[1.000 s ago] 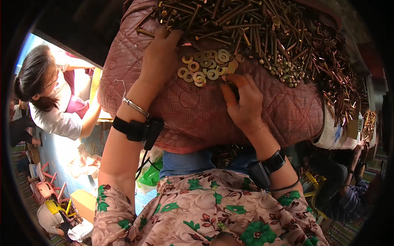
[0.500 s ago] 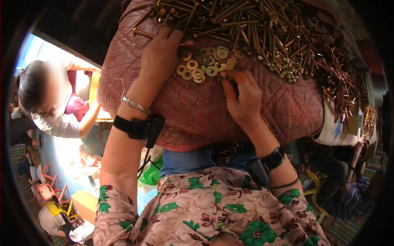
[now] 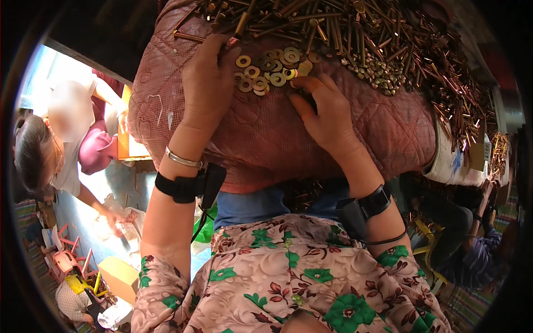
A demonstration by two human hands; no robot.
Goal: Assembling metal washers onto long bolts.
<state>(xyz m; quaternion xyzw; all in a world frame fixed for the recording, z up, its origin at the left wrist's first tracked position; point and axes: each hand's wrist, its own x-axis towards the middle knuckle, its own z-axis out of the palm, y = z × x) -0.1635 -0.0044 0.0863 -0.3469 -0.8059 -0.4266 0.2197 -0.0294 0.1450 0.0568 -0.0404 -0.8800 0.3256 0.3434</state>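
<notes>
Left hand (image 3: pixel 208 83) lies flat, fingers spread, on the pink quilted pad (image 3: pixel 266 133) beside the gold washers (image 3: pixel 266 75). Right hand (image 3: pixel 325 114) curled, fingertips touching washers; can't tell if it grips one. Long nails (image 3: pixel 388 39) piled behind, w/ washers kept close for easy picking.

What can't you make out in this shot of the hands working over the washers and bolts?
- Head view: left hand fingertips, lost among the bolts; what they hold is unclear.
- Right hand: its palm side faces the quilted pad, so any washer from the washers under it is hidden.
- Bolt pile: cut off by the top edge.
- Floor items at lower left: too small.
</notes>
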